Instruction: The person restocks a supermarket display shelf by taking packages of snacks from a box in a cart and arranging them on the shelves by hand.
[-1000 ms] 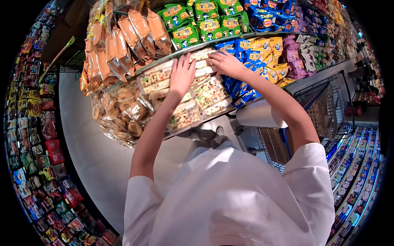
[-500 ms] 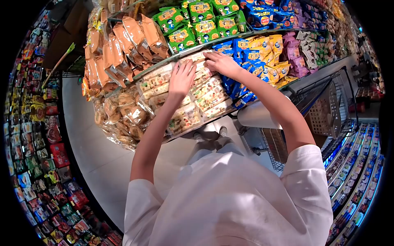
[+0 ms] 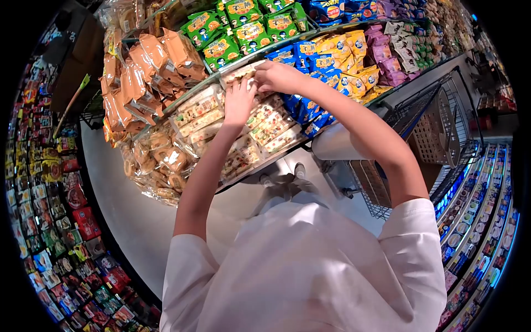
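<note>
A long clear-wrapped pack of pale nougat-like bars (image 3: pixel 235 76) lies at the upper end of the bin, tilted a little. My right hand (image 3: pixel 279 77) has its bent fingers closed on the pack's right end. Close beside it, my left hand (image 3: pixel 239 104) holds the lower edge, its fingertips partly hidden against the wrapper. Below both hands, rows of similar wrapped bars (image 3: pixel 274 124) with red, green and brown specks fill the bin.
Orange packets (image 3: pixel 157 61) and bagged round biscuits (image 3: pixel 166 152) are on the left. Green bags (image 3: pixel 243 33) stand behind; blue bags (image 3: pixel 304 113) and yellow bags (image 3: pixel 351 50) lie to the right. A wire cart (image 3: pixel 431 130) with a basket is at my right.
Both hands have come together at the bin's upper end. The right hand has moved left, and the fingers have closed on a bar pack. The view has shifted slightly.
</note>
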The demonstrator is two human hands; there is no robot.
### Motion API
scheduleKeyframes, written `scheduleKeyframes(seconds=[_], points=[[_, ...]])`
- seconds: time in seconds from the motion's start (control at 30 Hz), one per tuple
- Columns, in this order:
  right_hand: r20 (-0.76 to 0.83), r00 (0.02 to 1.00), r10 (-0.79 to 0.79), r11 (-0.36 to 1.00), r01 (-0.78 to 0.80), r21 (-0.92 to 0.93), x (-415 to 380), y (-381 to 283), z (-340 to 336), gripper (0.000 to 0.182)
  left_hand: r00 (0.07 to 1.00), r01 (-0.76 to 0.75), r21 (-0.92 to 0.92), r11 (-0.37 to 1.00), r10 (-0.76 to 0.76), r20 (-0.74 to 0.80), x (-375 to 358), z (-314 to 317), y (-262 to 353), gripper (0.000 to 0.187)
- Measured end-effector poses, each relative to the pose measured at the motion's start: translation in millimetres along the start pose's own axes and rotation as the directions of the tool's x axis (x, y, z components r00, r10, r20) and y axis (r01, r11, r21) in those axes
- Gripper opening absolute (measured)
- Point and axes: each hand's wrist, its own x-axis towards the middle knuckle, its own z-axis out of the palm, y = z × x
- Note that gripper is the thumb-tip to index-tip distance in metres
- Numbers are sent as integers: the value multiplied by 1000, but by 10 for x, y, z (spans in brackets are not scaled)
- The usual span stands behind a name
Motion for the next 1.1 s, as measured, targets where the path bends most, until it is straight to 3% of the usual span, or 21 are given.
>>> scheduleKeyframes(seconds=[0.13,0.23,0.37,0.43,0.5,0.53,0.57,0.6,0.63,0.67,0.7,0.73,0.8,0.83,0.9,0.93,0.97,1.0,1.03,1.07,1.1], points=[[-345,938,24,958,77,275,-789,-646,-959,30,976,-20,141,990,50,-212,-36,139,16,59],[-372,844,387,839,-155,522,-1709,-948,-1457,28,979,-23,112,993,45,-197,-72,99,81,64],[-475,425,771,605,-253,755,-3039,-777,-1303,20,999,15,88,996,-11,-53,35,-58,164,63],[-504,182,845,535,-282,796,-3787,-597,-1142,19,979,41,47,998,-31,-201,50,-179,254,63],[-499,-36,866,462,-326,825,-4608,-434,-968,21,966,166,-140,976,-189,-177,-32,-542,444,49],[-469,-141,872,412,-305,858,-4974,-367,-888,21,896,185,-317,930,-292,-334,-125,-703,607,40],[-440,-192,877,363,-334,870,-5316,-272,-814,22,849,270,-284,920,-366,-380,-219,-996,839,36],[-404,-238,883,307,-359,881,-5648,-154,-723,22,773,324,-441,837,-503,-387,-334,-1368,1207,30],[-366,-233,901,270,-359,893,-5967,43,-551,22,733,212,-432,877,-435,-523,-431,-1546,1450,26],[-304,-193,933,218,-368,904,-6125,203,-467,22,699,212,-392,895,-419,-579,-519,-1688,1762,20],[-236,-198,952,131,-433,892,-6193,388,-381,21,653,77,-434,898,-375,-659,-556,-1725,2095,19],[-216,-115,970,142,-452,880,-6352,679,-118,20,594,-59,-458,887,-338,-730,-550,-1743,2430,18],[-220,-19,975,152,-665,731,-6498,1244,429,17,679,-294,-484,824,-176,-713,-481,-1681,3150,15],[-114,7,993,75,-788,611,-6470,1436,568,20,780,-337,-608,718,-148,-608,-392,-1670,3572,14],[118,-2,993,-41,-945,324,-6489,1695,885,20,963,-258,-686,680,124,-239,-28,-1796,4317,29],[130,-2,991,-44,-944,326,-6577,1754,1045,20,973,-205,-880,429,184,-137,240,-1752,4767,29],[170,-83,982,-132,-945,300,-6653,1822,1194,24,935,-148,-925,351,353,-15,451,-1624,5068,25],[209,-167,964,-221,-937,270,-6709,1865,1328,28,865,102,-971,217,463,195,597,-1435,5347,19],[199,-256,946,-305,-912,275,-6732,1880,1432,27,767,333,-932,145,533,357,736,-1154,5618,19],[212,-263,941,-317,-906,281,-6725,1844,1468,27,627,551,-830,93,610,485,869,-835,5871,21],[177,-280,944,-329,-848,416,-6698,1750,1491,27,500,718,-690,91,623,602,1003,-489,6098,25]])
